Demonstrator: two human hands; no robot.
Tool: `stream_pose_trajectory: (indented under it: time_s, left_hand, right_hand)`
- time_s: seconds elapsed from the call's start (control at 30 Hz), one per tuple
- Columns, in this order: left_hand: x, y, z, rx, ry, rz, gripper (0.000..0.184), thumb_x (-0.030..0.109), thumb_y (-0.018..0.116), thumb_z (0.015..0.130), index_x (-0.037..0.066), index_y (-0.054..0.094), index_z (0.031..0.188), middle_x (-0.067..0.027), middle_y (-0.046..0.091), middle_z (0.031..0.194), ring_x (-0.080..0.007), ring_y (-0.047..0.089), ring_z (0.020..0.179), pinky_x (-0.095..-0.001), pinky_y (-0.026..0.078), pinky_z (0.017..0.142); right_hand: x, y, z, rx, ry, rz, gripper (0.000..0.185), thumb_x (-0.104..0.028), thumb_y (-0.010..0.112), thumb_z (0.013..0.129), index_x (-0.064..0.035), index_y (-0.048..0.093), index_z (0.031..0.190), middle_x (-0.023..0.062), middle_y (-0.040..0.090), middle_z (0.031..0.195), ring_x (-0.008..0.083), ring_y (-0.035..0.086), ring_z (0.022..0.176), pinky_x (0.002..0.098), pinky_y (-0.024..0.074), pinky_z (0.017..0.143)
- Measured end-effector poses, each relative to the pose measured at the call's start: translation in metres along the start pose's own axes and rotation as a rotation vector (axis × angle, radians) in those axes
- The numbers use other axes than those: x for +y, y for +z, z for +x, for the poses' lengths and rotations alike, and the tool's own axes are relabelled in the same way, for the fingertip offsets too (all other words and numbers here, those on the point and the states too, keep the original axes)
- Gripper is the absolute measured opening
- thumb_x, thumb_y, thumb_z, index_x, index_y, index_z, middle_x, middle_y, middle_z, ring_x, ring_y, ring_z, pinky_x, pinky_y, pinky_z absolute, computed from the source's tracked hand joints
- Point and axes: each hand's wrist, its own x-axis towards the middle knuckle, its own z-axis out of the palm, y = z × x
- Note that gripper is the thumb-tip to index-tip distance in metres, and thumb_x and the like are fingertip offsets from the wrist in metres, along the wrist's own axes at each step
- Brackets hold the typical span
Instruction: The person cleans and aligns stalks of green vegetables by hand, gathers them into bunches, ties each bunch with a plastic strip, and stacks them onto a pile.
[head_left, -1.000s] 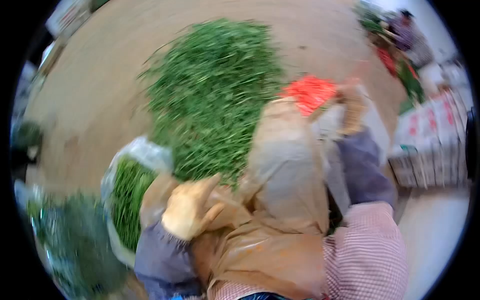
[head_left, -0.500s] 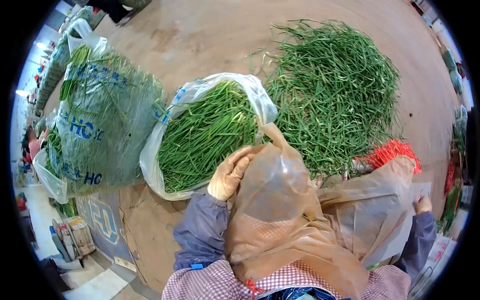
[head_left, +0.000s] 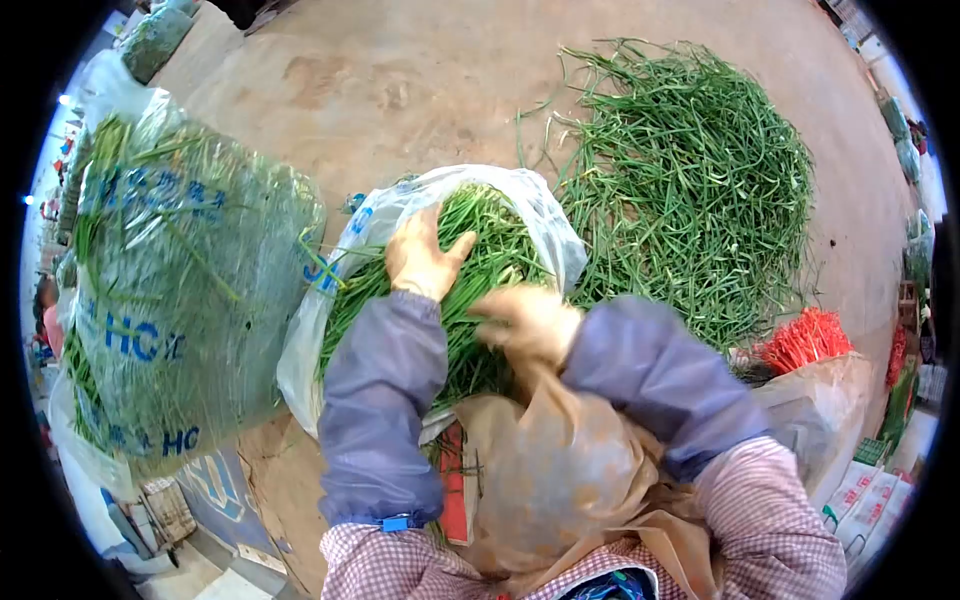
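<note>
Long, thin green chive-like stalks (head_left: pixel 490 215) fill a white plastic bag (head_left: pixel 552 215) lying with its mouth turned toward me. My left hand (head_left: pixel 422 256) rests on the stalks inside that mouth, fingers stretched and thumb apart. Near the bag's right lower rim is my right hand (head_left: pixel 532 322), smeared by motion, over the lower stalks; its fingers are unclear. A brownish see-through plastic apron (head_left: pixel 560 470) bulges up in front of my body, just beneath the right hand.
A large loose pile of green stalks (head_left: pixel 700 190) lies right of the bag. A full printed clear bag (head_left: pixel 200 300) stands at the left. A bundle of red ties (head_left: pixel 805 342) sits at the right, beside a brownish plastic sheet (head_left: pixel 820 410).
My right hand has come from the far right to the bag's mouth. My left hand has moved from the bag's lower right rim up onto the stalks.
</note>
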Motion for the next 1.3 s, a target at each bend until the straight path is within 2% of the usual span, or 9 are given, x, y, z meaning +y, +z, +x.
stream_pose_trajectory:
  time_s: [0.13, 0.33, 0.47, 0.57, 0.67, 0.8, 0.9, 1.03, 1.3]
  left_hand:
    - [-0.004, 0.031, 0.037, -0.268, -0.074, 0.208, 0.092, 0.052, 0.079, 0.071, 0.001, 0.043, 0.139, -0.0206, 0.056, 0.13, -0.0333, 0.053, 0.12, -0.0398, 0.042, 0.102]
    - [-0.049, 0.058, 0.051, -0.33, -0.155, -0.15, 0.092, 0.041, 0.084, 0.07, 0.003, 0.04, 0.142, -0.0197, 0.051, 0.138, -0.0341, 0.047, 0.129, -0.0384, 0.038, 0.107]
    - [-0.019, 0.026, 0.017, 0.233, 0.296, 0.045, 0.072, 0.022, 0.079, 0.077, 0.001, 0.047, 0.137, -0.0191, 0.056, 0.133, -0.0359, 0.054, 0.118, -0.0429, 0.04, 0.105]
    - [-0.007, 0.023, -0.028, 0.204, 0.5, -0.39, 0.072, 0.021, 0.08, 0.074, -0.001, 0.048, 0.134, -0.023, 0.057, 0.126, -0.0379, 0.058, 0.112, -0.0466, 0.045, 0.1]
    - [0.003, 0.038, -0.066, -0.086, 0.406, -0.086, 0.09, 0.027, 0.086, 0.066, -0.002, 0.041, 0.138, -0.0244, 0.052, 0.13, -0.0408, 0.053, 0.118, -0.048, 0.045, 0.098]
    - [-0.002, 0.049, -0.069, -0.239, 0.221, 0.066, 0.118, 0.037, 0.089, 0.056, -0.003, 0.024, 0.147, -0.0214, 0.04, 0.143, -0.0368, 0.039, 0.132, -0.0468, 0.03, 0.109]
    - [0.016, 0.053, -0.073, -0.338, 0.124, 0.25, 0.12, 0.043, 0.088, 0.055, -0.002, 0.025, 0.147, -0.0187, 0.038, 0.146, -0.0353, 0.035, 0.136, -0.0478, 0.028, 0.11]
    - [0.009, 0.063, -0.083, -0.31, 0.123, 0.246, 0.101, 0.025, 0.079, 0.067, -0.003, 0.024, 0.147, -0.0183, 0.037, 0.146, -0.0347, 0.033, 0.136, -0.0498, 0.025, 0.111]
    - [-0.018, 0.052, -0.037, -0.505, -0.07, 0.079, 0.115, 0.026, 0.089, 0.057, 0.002, 0.025, 0.149, -0.0185, 0.041, 0.145, -0.0315, 0.039, 0.135, -0.0407, 0.031, 0.113]
  right_hand:
    - [0.011, 0.077, -0.005, -0.191, -0.023, 0.106, 0.025, -0.029, 0.059, 0.086, -0.0059, 0.065, 0.093, 0.0192, 0.064, 0.081, 0.0399, 0.064, 0.078, 0.0482, 0.0514, 0.073]
    - [0.034, 0.068, -0.046, 0.122, 0.284, 0.373, 0.023, -0.021, 0.063, 0.089, -0.003, 0.068, 0.103, 0.0177, 0.068, 0.097, 0.034, 0.066, 0.09, 0.0382, 0.0534, 0.081]
    - [0.057, 0.066, -0.038, 0.507, 0.57, 0.568, 0.022, -0.018, 0.061, 0.09, -0.0027, 0.067, 0.104, 0.0173, 0.068, 0.095, 0.0296, 0.067, 0.089, 0.0342, 0.0521, 0.082]
    - [0.054, 0.05, -0.03, 0.447, 0.625, 0.438, 0.022, -0.016, 0.059, 0.09, -0.0031, 0.067, 0.106, 0.0184, 0.068, 0.095, 0.03, 0.067, 0.092, 0.0345, 0.0507, 0.083]
    - [0.07, 0.061, -0.031, 0.491, 0.62, 0.439, 0.02, -0.013, 0.058, 0.091, -0.0035, 0.067, 0.107, 0.0163, 0.069, 0.095, 0.0272, 0.066, 0.091, 0.0335, 0.0501, 0.084]
    - [0.08, 0.072, -0.039, 0.503, 0.624, 0.494, 0.02, -0.009, 0.058, 0.09, -0.0043, 0.066, 0.108, 0.0138, 0.069, 0.095, 0.0227, 0.065, 0.089, 0.0315, 0.0496, 0.085]
    - [0.08, 0.075, -0.041, 0.519, 0.652, 0.528, 0.021, -0.008, 0.058, 0.09, -0.005, 0.066, 0.109, 0.0115, 0.069, 0.095, 0.0198, 0.064, 0.088, 0.0304, 0.0493, 0.085]
    - [0.096, 0.078, -0.042, 0.509, 0.711, 0.797, 0.02, -0.006, 0.057, 0.09, -0.0036, 0.067, 0.108, 0.0079, 0.068, 0.091, 0.0166, 0.062, 0.085, 0.0293, 0.0498, 0.083]
    - [0.123, 0.081, -0.043, 0.447, 0.722, 0.75, 0.02, -0.008, 0.056, 0.089, -0.0023, 0.066, 0.105, 0.0063, 0.066, 0.084, 0.014, 0.061, 0.079, 0.0299, 0.0509, 0.074]
